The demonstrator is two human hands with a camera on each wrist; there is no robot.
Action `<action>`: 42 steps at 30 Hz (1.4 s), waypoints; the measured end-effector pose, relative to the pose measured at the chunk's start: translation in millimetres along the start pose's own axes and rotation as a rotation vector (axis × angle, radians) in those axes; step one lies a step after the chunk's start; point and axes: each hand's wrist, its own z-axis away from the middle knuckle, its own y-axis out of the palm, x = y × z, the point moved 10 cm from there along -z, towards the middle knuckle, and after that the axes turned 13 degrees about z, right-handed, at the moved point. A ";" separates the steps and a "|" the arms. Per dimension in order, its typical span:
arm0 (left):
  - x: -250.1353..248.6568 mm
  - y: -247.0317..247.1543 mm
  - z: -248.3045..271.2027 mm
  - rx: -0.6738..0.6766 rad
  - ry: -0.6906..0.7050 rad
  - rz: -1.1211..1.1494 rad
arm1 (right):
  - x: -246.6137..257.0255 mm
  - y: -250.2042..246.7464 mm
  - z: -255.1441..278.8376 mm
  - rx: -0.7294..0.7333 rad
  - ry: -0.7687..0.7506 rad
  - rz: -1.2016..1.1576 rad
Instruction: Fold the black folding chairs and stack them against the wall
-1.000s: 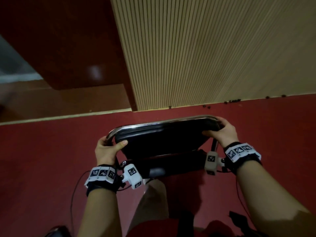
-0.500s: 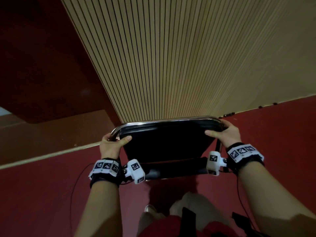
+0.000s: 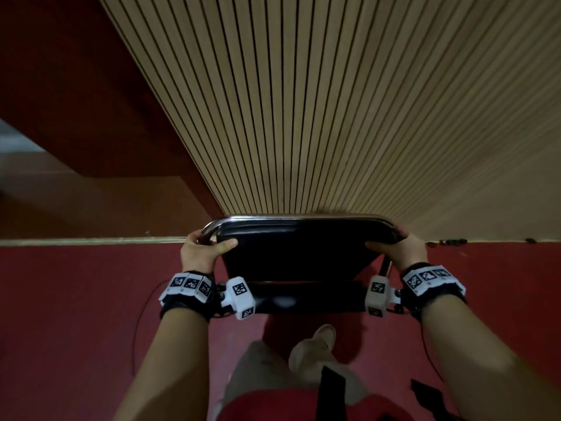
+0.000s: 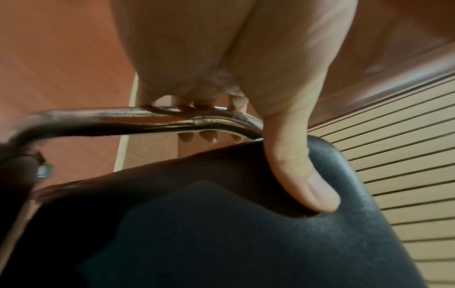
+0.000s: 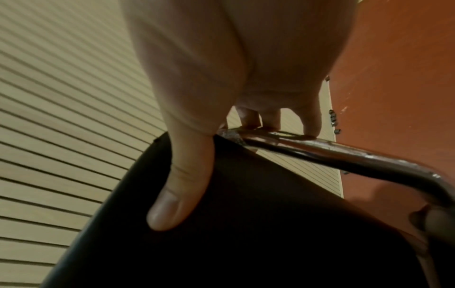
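Slatted wall (image 3: 334, 101): fills the head view from 10 through 2 o'clock, a much larger share than in either earlier frame. Its base line, at mid-frame one second back, now sits just behind the chair top. Reading: the person has walked the chair up to the wall; the gap is nearly closed.

Red floor (image 3: 76, 299): runs across 3 to 9 o'clock. Less of it shows between chair and wall than before. Dark red panel (image 3: 60, 86) remains at 10 o'clock, left of the slats.

Folding chair (image 3: 297, 253): centre of head view, carried off the floor judging by the open floor beneath it. Black pad faces the camera, chrome frame (image 3: 230, 221) along its top edge, which lies against the foot of the wall in the picture; true contact cannot be confirmed. Chair appears folded flat. Held the same way as in both earlier frames.

Person's leg and shoe (image 3: 318, 341): at 6 o'clock, forward under the chair, so likely mid-step.

Left hand (image 3: 202, 253): at 9 o'clock of the chair, fingers wrapped over the chrome tube, thumb (image 4: 302, 175) pressed into the pad. Grip unchanged.

Right hand (image 3: 400, 250): at 3 o'clock of the chair, same hold, fingers over the tube, thumb (image 5: 182, 191) on the pad.

Small dark bits (image 3: 449, 242): on the floor at the wall base, 3 o'clock.

Judgement: carry nearly done; what remains is lowering and leaning this chair against the slats. No other stacked chairs visible here.
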 end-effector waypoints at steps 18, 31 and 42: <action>-29.9 58.9 -142.3 -0.031 -0.112 -0.083 | 73.5 52.2 -127.5 0.045 0.084 -0.039; -58.4 84.5 -197.3 0.062 -0.072 -0.137 | 110.7 68.2 -151.2 -0.035 0.127 -0.090; -46.2 86.0 -185.6 0.095 -0.114 0.010 | 101.5 81.3 -132.0 -0.074 0.138 -0.200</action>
